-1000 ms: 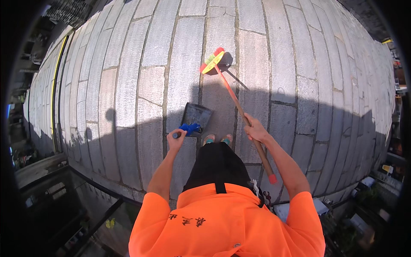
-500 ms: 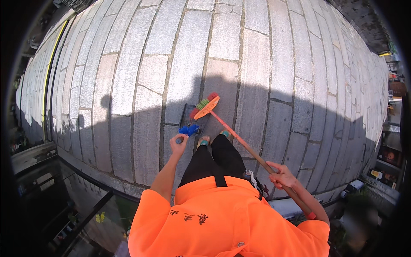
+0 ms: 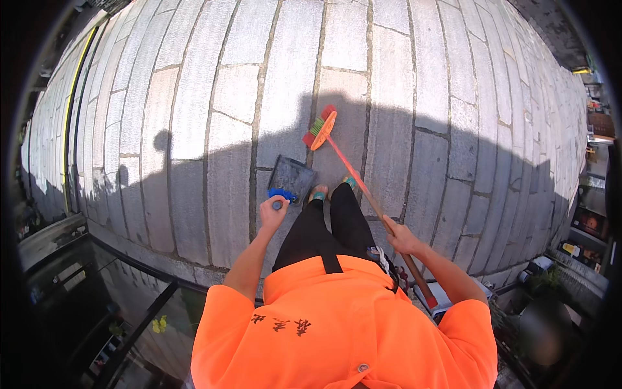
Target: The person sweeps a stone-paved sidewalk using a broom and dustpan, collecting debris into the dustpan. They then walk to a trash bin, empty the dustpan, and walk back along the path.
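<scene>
Standing on stone paving [image 3: 223,181], an orange-shirted person [image 3: 343,305] is holding a dustpan [image 3: 293,174] in a curled left grip [image 3: 273,212] and a broom [image 3: 363,188] in a closed right grip [image 3: 402,240]. The dustpan is sitting at 11 o'clock, the broom's bristles [image 3: 317,126] at 12, apart from it. Darkness inside the dustpan is obscuring how much is done or left.

A long-handled broom [image 3: 363,185] is gripped along its shaft by the right hand [image 3: 403,238], its orange head and red-and-green bristles [image 3: 316,126] pointed away from the body. By the left hand [image 3: 271,212], the handle of a dark dustpan [image 3: 293,175] with a blue part is grasped. The dustpan is seen just beside the feet [image 3: 318,192]. Stone paving [image 3: 227,185] is partly covered by shadow. An orange shirt [image 3: 350,318] and black trousers [image 3: 346,227] are worn.
</scene>
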Available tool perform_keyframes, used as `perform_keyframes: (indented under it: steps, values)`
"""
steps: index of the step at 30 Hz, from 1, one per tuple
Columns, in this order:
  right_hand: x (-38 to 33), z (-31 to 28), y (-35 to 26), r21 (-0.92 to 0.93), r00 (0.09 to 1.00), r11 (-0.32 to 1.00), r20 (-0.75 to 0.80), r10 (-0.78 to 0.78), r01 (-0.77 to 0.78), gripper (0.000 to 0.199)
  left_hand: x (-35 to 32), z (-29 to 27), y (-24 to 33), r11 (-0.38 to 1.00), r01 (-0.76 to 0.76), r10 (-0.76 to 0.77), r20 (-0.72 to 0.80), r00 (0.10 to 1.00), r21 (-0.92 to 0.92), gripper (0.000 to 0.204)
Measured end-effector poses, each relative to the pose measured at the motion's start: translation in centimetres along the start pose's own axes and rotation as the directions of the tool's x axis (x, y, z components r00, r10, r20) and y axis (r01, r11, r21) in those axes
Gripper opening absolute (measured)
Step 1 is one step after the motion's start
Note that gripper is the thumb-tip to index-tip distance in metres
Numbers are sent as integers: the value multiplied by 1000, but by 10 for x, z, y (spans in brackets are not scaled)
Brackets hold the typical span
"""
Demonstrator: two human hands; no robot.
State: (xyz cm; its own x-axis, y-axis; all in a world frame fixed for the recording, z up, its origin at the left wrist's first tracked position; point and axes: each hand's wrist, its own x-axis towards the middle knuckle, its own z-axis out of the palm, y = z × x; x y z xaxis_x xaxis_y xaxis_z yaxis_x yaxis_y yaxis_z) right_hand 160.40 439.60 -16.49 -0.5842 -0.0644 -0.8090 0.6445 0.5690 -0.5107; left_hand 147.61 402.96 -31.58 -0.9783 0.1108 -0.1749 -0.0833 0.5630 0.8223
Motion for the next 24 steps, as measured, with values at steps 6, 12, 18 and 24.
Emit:
perform_keyframes:
  steps: [6, 12, 18, 24]
  values:
    - [-152, 24, -15, 740, 936, 577, 240, 256, -347, 59, -7, 2, -7, 1000, -22, 21, -14, 1000, -20, 13]
    - [-188, 67, -9, 983, 951, 97, 120, 285, -153, 57, 7, 2, 18, 997, -83, 83, 133, 988, -4, 15]
    - [-192, 110, 34, 938, 958, -295, -100, 268, 180, 57, 16, 31, 79, 945, -328, 308, 344, 887, 1, 14]
    - [-225, 168, 68, 749, 869, -476, -271, 414, 461, 46, 22, 97, 141, 837, -536, 483, 612, 626, -113, 12]
